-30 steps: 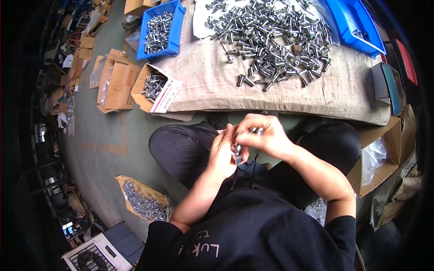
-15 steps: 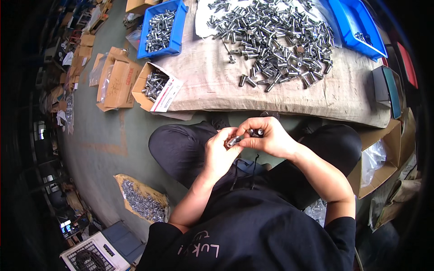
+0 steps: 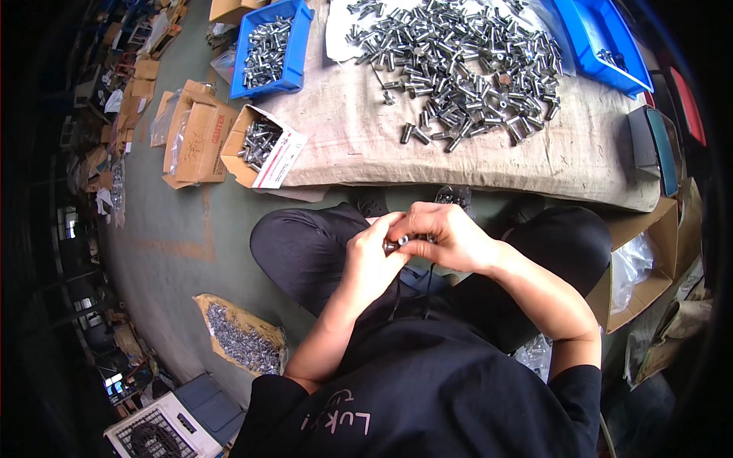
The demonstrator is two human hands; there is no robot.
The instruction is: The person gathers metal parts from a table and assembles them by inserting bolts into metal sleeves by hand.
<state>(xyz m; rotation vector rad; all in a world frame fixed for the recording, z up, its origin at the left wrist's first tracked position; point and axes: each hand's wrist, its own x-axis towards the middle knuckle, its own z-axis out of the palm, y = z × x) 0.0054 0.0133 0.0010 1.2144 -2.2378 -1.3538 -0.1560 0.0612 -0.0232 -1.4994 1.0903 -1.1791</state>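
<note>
Both hands have dropped slightly toward the lap; left hand (image 3: 372,259) and right hand (image 3: 445,235) pinch one bolt (image 3: 395,244) between curled fingertips.

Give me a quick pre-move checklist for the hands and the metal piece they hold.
1. Small metal piece pinched between both hands: ok.
2. Left hand and right hand meet above the lap: ok.
3. Piece fully seated or joined: cannot tell, fingers hide it.
4. Pile of metal parts lies on the burlap sheet ahead: ok.
5. Blue bin with parts upright: ok.
</note>
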